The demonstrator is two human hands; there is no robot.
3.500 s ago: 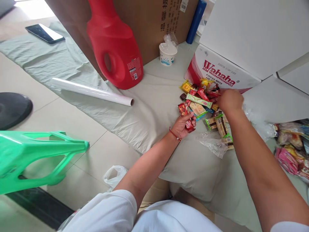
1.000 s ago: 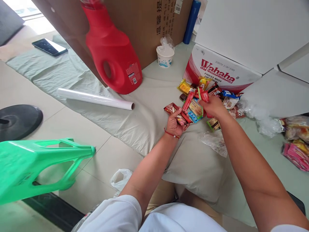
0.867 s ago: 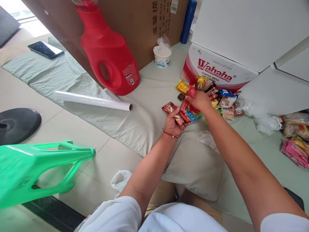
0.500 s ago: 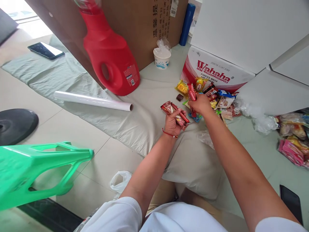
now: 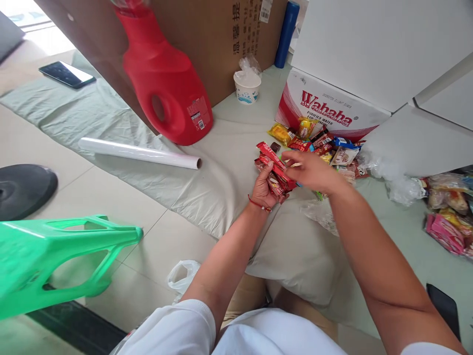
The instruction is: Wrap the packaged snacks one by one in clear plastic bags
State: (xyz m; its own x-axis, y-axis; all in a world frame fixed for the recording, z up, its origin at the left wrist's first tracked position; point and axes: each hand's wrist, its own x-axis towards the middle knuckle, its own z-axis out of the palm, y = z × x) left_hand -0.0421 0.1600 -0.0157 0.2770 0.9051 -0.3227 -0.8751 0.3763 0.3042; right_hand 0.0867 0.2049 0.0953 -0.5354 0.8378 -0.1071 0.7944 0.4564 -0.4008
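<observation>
A person's left hand (image 5: pixel 264 190) clasps a bundle of red-wrapped bars (image 5: pixel 278 183) above a pale cloth (image 5: pixel 229 143), the thumb pressed across the wrappers. The left grip is clamped on the bundle, and the bars fan out at slightly different angles. The right hand (image 5: pixel 312 170) reaches in from the other side, its grip loose, with fingers apart at the edge of the same bundle; whether a fingertip touches the wrappers is hard to make out. A red bracelet (image 5: pixel 260 204) rings the left wrist.

Just beyond the hands, a pile of mixed snacks (image 5: pixel 323 143) lies against a red-and-white carton (image 5: pixel 327 111) printed "Wahaha." A yellow packet (image 5: pixel 281 133) sits at the near left of the heap, a small dark piece (image 5: pixel 275 147) beside it, and a blue-and-white packet (image 5: pixel 344 155) toward the right. Clear plastic wrap (image 5: pixel 321 217) lies on the cloth near the right forearm, and pink packets (image 5: pixel 445 231) rest well apart at far right.

To the left, a large red jug (image 5: pixel 173 88) stands before a brown carton (image 5: pixel 221 49), near a paper cup (image 5: pixel 247 93) topped with crumpled plastic. A glossy white roll (image 5: pixel 140 154) stretches across the cloth, and a green plastic stool (image 5: pixel 33 261) occupies the tiled floor (image 5: pixel 148 246).
</observation>
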